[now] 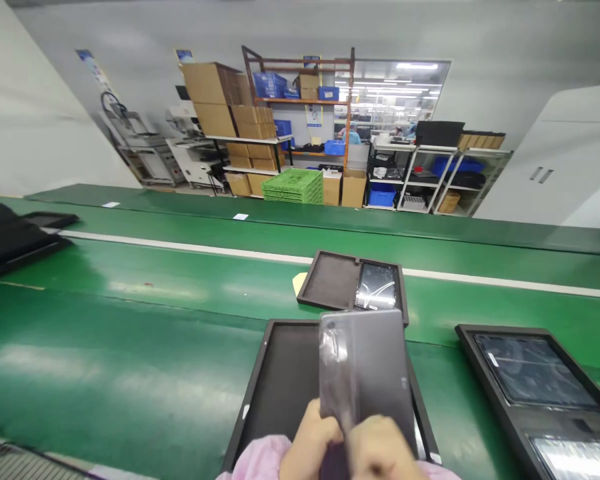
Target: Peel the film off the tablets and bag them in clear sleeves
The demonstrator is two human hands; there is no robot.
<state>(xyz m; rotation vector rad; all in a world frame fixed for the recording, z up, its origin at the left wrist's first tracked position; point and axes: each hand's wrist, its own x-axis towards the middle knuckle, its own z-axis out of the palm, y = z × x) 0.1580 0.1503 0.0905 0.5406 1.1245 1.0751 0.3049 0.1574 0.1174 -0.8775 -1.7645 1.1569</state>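
Left hand (pixel 313 437) gripping gray tablet (pixel 383 363) at lower edge, right hand (pixel 380 447) blurred, grip unclear, broad green bench (pixel 130 360)

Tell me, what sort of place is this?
Probably an electronics factory or workshop: a tablet-like device is in hand at a long green work surface, dark trays there hold glossy screens, and shelves behind carry boxes and bins.
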